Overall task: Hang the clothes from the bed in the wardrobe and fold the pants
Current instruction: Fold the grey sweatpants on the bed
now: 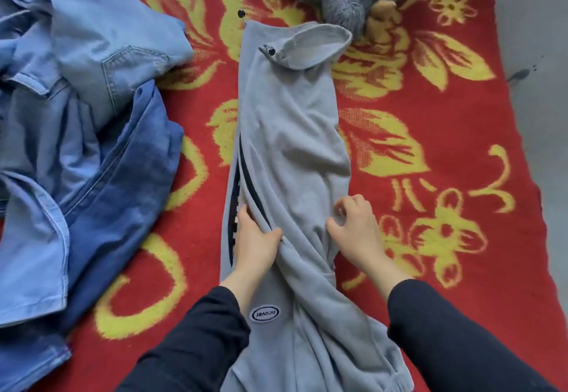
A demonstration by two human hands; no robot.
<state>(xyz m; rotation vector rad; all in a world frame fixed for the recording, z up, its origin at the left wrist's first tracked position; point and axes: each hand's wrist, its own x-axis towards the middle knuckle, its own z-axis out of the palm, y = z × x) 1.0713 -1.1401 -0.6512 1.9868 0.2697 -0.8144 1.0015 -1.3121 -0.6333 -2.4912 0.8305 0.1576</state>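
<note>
- Bed (445, 99): denim clothes (76, 115) heaped at its left edge
- Gray pants (292, 133): lengthwise down the bed's middle, rumpled
- Left hand (255, 247): fingers grasping a fold by the striped seam
- Right hand (359, 231): fingers curled on the opposite edge, grip unclear; smooth flat before folding

Bright, soft, even light here, no glare anywhere. Faint shadows sit in the folds of the pants (292, 133) and under the denim (76, 99) left of them. Detail is slightly smeared throughout. Right of the pants, the blanket (445, 133) edge bows with wide-angle distortion.
</note>
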